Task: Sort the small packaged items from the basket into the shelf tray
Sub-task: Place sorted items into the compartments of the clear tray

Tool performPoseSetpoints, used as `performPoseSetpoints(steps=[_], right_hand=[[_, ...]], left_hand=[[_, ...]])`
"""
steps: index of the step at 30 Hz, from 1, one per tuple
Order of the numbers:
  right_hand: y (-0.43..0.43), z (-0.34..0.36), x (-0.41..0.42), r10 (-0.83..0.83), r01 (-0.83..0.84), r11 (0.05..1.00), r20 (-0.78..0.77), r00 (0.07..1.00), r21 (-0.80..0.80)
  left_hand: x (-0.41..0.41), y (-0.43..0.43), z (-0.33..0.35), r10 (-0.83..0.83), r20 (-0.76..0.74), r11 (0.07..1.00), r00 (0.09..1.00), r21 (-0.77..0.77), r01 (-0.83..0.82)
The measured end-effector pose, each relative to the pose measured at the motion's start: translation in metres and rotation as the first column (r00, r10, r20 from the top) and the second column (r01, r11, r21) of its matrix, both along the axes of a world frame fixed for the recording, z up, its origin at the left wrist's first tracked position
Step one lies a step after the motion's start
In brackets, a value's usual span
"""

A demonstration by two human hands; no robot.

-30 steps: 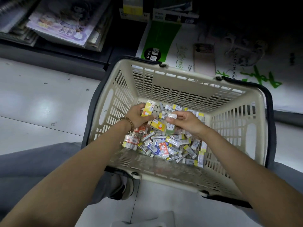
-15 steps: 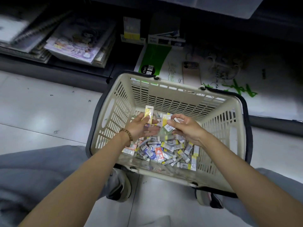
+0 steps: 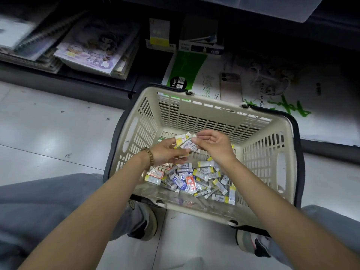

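A cream plastic basket [image 3: 194, 103] stands on the floor between my feet. Several small packaged items [image 3: 196, 178] in white, yellow, blue and orange wrappers lie heaped on its bottom. My left hand [image 3: 167, 152], with a bead bracelet at the wrist, holds a small stack of yellow-and-white packets [image 3: 182, 140] above the heap. My right hand [image 3: 214, 144] meets it from the right, fingertips pinching one packet at the top of that stack. A translucent tray edge [image 3: 272, 8] shows at the top of the view.
The dark bottom shelf behind the basket holds notebooks [image 3: 91, 49] at left, small boxes [image 3: 158, 34] in the middle and a green-and-white paper pack [image 3: 187, 71] with a phone [image 3: 230, 87] on it. White floor tiles lie to the left. My shoes [image 3: 145, 221] flank the basket.
Both hands have lifted out of the heap with packets and come together higher in the basket. The camera tilted up, showing more of the shelf.
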State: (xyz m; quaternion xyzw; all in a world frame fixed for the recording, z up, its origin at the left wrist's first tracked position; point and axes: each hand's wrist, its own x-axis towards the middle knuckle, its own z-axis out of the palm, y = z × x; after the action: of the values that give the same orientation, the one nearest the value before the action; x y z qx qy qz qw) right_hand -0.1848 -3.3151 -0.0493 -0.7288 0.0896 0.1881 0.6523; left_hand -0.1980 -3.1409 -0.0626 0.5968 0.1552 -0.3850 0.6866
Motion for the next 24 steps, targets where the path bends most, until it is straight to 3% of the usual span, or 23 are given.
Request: performPoseSetpoints(steps=[4, 7, 10, 13, 19, 24], right_hand=[[0.013, -0.016, 0.008, 0.047, -0.047, 0.999, -0.054, 0.997, 0.004], [0.014, -0.048, 0.021, 0.046, -0.052, 0.998, -0.206, 0.977, -0.02], [0.026, -0.087, 0.023, 0.253, -0.308, 0.941, -0.314, 0.915, -0.138], [0.049, -0.117, 0.021, 0.285, -0.37, 0.91, -0.364, 0.887, -0.188], [0.074, -0.147, 0.009, 0.251, -0.325, 0.864, -0.229, 0.94, -0.385], [0.08, -0.142, -0.007, 0.314, -0.368, 0.906, -0.251, 0.915, -0.21]], left_hand=[[0.004, 0.015, -0.002, -0.059, 0.009, 0.99, 0.998, 0.128, 0.057], [0.011, 0.039, -0.004, 0.143, 0.017, 0.977, 0.99, 0.156, -0.144], [0.016, 0.055, -0.001, 0.314, 0.014, 0.944, 0.949, 0.104, -0.313], [0.017, 0.056, -0.001, 0.407, 0.004, 0.909, 0.914, 0.095, -0.405], [0.021, 0.056, -0.003, 0.536, -0.063, 0.844, 0.842, 0.056, -0.533], [0.021, 0.052, -0.008, 0.51, -0.052, 0.859, 0.859, 0.083, -0.505]])
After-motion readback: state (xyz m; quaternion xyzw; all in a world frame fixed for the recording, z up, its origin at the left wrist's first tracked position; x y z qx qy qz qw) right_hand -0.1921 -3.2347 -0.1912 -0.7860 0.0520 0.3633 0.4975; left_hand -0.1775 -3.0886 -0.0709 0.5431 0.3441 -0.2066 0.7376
